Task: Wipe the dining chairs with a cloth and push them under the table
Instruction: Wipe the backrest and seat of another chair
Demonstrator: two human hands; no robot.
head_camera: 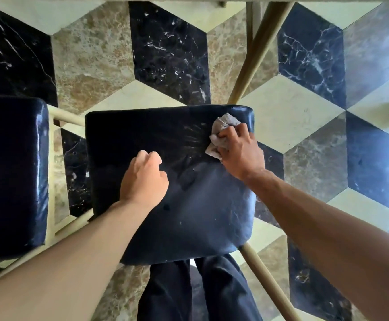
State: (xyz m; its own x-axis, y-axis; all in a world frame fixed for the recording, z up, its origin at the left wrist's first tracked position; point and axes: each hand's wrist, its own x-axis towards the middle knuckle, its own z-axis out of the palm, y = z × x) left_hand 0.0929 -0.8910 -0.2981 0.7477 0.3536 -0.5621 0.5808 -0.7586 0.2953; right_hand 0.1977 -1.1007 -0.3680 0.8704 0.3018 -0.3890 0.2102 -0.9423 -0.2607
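Note:
A dining chair with a dark glossy cushioned seat [189,216] stands directly below me. My right hand [240,151] grips a crumpled grey cloth [221,133] and presses it on the seat's far right corner. My left hand [142,179] hovers over or rests on the middle of the seat with its fingers loosely curled, holding nothing. Streaks show on the seat near the cloth.
A second dark-seated chair [12,177] stands close on the left, with cream metal frame bars [68,119] between the two. Cream legs [256,54] slant across the far right and near right. The floor is patterned marble tile [304,117]. My dark trousers [198,293] are below.

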